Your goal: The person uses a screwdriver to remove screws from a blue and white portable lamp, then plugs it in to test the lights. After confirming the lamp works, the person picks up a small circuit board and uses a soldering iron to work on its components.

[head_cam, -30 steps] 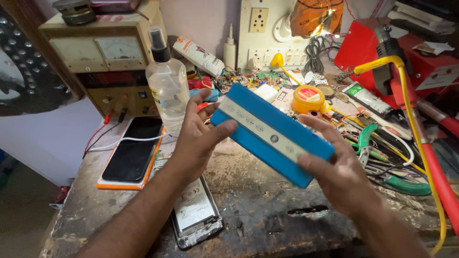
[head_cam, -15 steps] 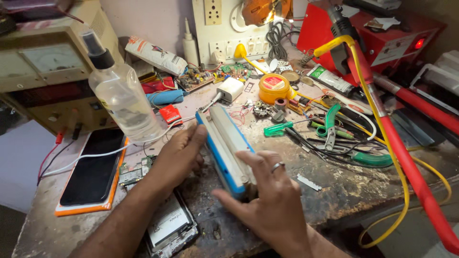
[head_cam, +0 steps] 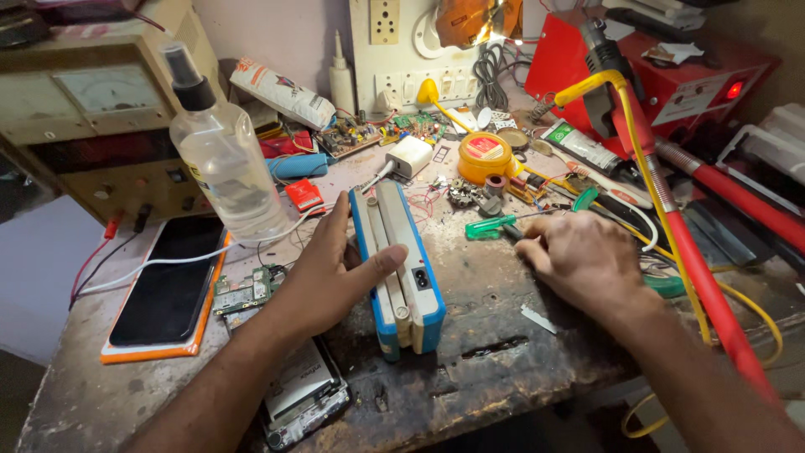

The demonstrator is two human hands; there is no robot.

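Note:
A blue and cream box-shaped device stands on its long edge on the worn bench, a small socket on its near end. My left hand grips it from the left, thumb across its top and fingers along its far side. My right hand rests on the bench to the right of the device and apart from it. Its curled fingertips pinch the shaft end of a green-handled screwdriver that lies flat on the bench.
A clear spray bottle, a phone in an orange case, a bare circuit board and an opened phone lie left. Behind are a white charger, a yellow tin and a red station. A red hose crosses the right side.
The device went from held up flat in both hands to standing on edge on the bench. My right hand let go of it and moved right to the green screwdriver.

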